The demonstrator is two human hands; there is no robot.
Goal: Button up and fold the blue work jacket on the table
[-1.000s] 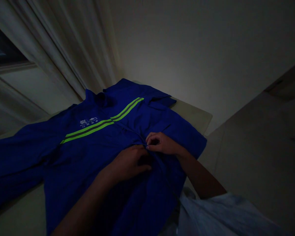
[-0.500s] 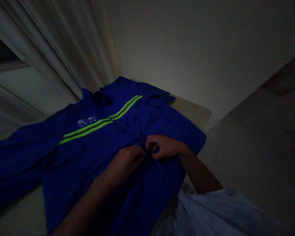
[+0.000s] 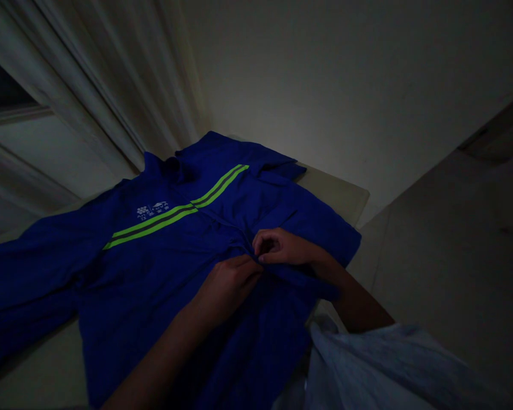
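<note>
Dim room: plain pale wall (image 3: 325, 85) at one o'clock; flat pale tabletop (image 3: 344, 192) below. Right hand (image 3: 259, 253): thumb and fingers pinching front edge (image 3: 229, 226) of one royal-blue cloth jacket (image 3: 162, 270), lime-and-grey striped. Left hand (image 3: 231, 285): fingers curled at same edge, grip hidden. Handling, as judged: edge lightly taut, fingertips close together. Jacket: beneath both hands, collar (image 3: 151, 165) toward ten o'clock.

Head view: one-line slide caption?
Left hand and right hand, close together, at the front opening of a blue jacket spread on a table.

1 head cam, facing fwd/down, jacket (image 3: 162, 279) near.
</note>
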